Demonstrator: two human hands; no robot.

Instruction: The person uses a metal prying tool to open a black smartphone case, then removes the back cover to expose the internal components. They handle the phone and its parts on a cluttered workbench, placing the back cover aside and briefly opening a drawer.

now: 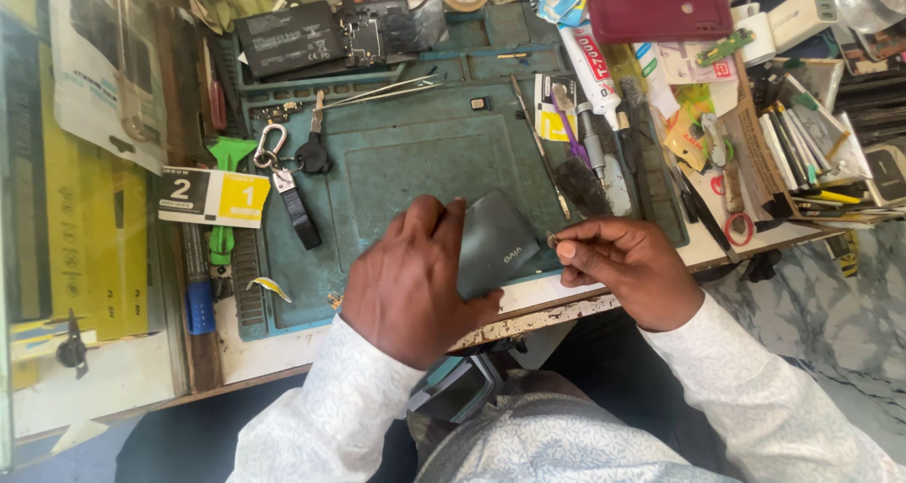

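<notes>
2 hands work a dark phone on a cluttered repair bench.

At far left a yellow and black card (209,197) lies beside a carabiner key strap (288,186) on the green mat (396,153). The left hand (411,280) lies flat on the dark phone (495,241) at the mat's near edge, fingers spread over its left side. Just right, the right hand (623,266) pinches a small metal piece (553,241) between thumb and forefinger, touching the phone's right edge. Behind lie tweezers (382,91), a glue tube (587,63) and a maroon phone case (658,5).
</notes>
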